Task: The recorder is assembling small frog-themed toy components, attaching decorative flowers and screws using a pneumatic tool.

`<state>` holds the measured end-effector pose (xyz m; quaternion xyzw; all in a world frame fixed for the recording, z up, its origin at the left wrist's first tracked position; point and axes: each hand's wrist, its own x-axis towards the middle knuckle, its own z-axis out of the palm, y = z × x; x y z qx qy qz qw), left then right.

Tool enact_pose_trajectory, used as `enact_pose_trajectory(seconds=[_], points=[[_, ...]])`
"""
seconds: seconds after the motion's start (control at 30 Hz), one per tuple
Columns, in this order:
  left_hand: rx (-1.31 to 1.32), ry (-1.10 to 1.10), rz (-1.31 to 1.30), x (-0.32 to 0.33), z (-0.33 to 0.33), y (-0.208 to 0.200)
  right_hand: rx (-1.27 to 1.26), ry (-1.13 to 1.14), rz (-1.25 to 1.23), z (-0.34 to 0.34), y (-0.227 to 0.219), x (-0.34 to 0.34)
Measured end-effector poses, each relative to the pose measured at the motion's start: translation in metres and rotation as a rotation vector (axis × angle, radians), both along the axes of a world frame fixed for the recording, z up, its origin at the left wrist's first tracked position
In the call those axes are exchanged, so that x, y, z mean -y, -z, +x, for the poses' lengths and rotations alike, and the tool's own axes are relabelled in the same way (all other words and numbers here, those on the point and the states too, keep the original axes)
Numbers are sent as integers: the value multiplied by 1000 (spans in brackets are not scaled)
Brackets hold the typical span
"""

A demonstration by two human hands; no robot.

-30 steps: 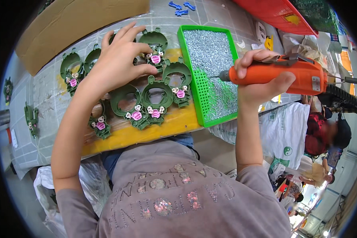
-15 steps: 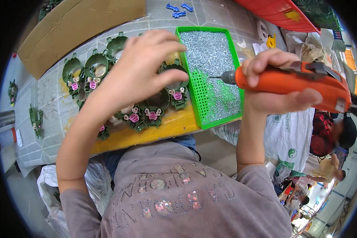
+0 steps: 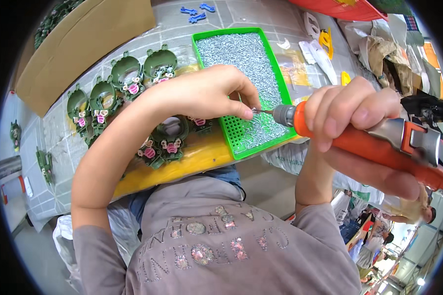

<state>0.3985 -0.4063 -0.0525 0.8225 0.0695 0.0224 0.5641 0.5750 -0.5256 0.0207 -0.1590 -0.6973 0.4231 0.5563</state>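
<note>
My right hand (image 3: pixel 347 115) is wrapped round an orange electric screwdriver (image 3: pixel 379 147), its thin bit pointing left over the tray. At the bit's tip, the thumb and forefinger of my left hand (image 3: pixel 216 93) are pinched together on a small silvery screw (image 3: pixel 255 110), mostly hidden by the fingertips. Beneath lies a green tray (image 3: pixel 279 73) filled with loose silver screws (image 3: pixel 241 51); its perforated floor shows at the near left corner. Left of the tray stand several dark green plastic ring-shaped parts (image 3: pixel 126 69) with pink and cream pieces, partly covered by my left forearm.
A cardboard box (image 3: pixel 93 49) stands at the far left. Small blue parts (image 3: pixel 197 18) lie beyond the tray; white and yellow plastic pieces (image 3: pixel 325 42) lie right of it. Two green parts (image 3: pixel 44 164) sit at the left. Several people are in the right background.
My left hand has moved from above the green parts to the bit's tip, and its fingers have closed on a screw. The screwdriver has turned slightly, its rear end lower in view.
</note>
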Motion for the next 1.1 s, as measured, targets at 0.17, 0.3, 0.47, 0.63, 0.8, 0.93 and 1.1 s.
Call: enact_pose_trajectory(seconds=[0.17,0.3,0.47,0.63,0.8,0.93,1.1], points=[[-48,-11,-34,6,10,-9,9,142,-121,7,-3,9],[-52,-93,-11,8,12,-3,-24,-41,107,7,-4,-1],[72,-163,89,9,11,4,23,54,52,12,-3,6],[148,-244,91,12,1,5,-10,80,76,14,4,6],[295,-320,127,18,-6,7,-69,53,70,15,7,3],[393,-331,208,21,-5,6,-106,31,70,14,4,0],[352,-389,288,22,-19,4,-169,4,55,0,4,-9]])
